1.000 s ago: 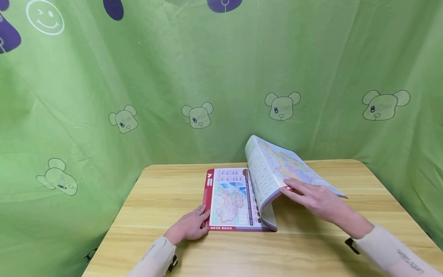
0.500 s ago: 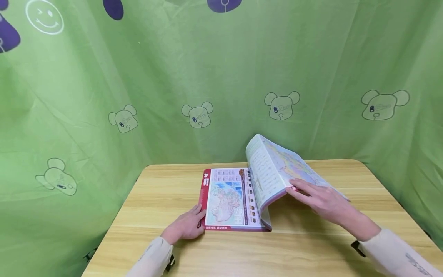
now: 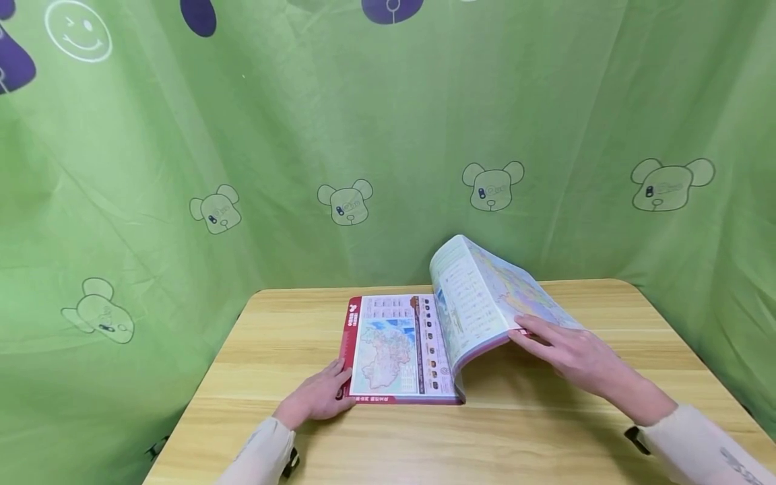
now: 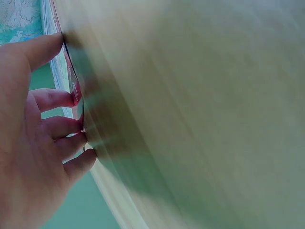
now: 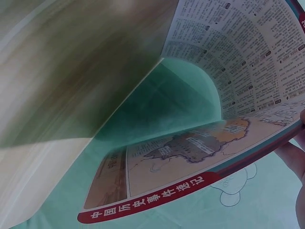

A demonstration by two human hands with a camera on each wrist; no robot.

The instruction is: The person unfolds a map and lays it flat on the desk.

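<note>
- On the wooden counter (image 3: 533, 431), near its middle, an atlas (image 3: 400, 350) lies open, its flat left page showing a map with a red border along the near and left edges.
- The left hand (image 3: 315, 399) rests at the near left corner of the atlas, fingers fairly straight and touching the edge; in the left wrist view the fingertips (image 4: 78, 138) press against the red edge of the cover.
- The right hand (image 3: 572, 357) holds a thick sheaf of pages (image 3: 485, 296) lifted off the counter, fingers on top and curled round the sheaf's outer edge; the thumb is hidden below.
- The raised sheaf arches upward from the spine and bends toward the right, with printed columns on its inner face and a coloured map on its outer face.
- The right wrist view looks under the arch, at dense text (image 5: 238, 57) above and a map page with a red title band below.
- A green cloth (image 3: 303, 135) printed with bear heads hangs behind and beside the counter.
</note>
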